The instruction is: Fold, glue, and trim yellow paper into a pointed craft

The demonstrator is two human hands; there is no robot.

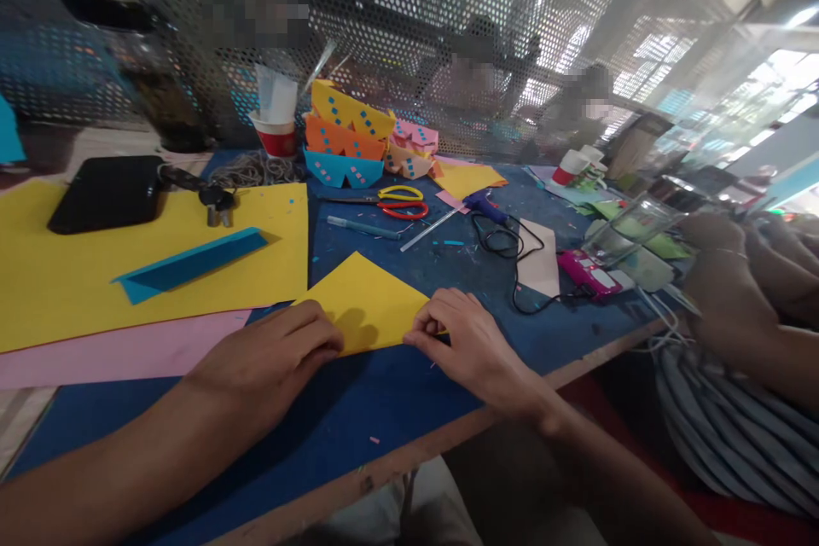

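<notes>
A yellow sheet of paper (368, 294), folded into a triangle, lies on the blue tabletop with its point away from me. At its left corner my left hand (291, 345) is closed, fingers pinched on the paper's near edge. My right hand (457, 333) pinches the right corner between thumb and fingers. Left of the triangle, a folded blue paper strip (195, 263) rests on a large yellow sheet (269, 273). Beyond the triangle are scissors (400, 203) with one yellow and one red handle, and a pen (363, 228).
Folded paper pieces with dotted squares (345, 145) stand at the back beside a red-and-white paper cup (276, 135). A black phone (108, 192) and keys (217, 203) lie left. To the right are a glue gun (486, 209), its cord, a pink socket (589, 273) and another person's arm (729, 290).
</notes>
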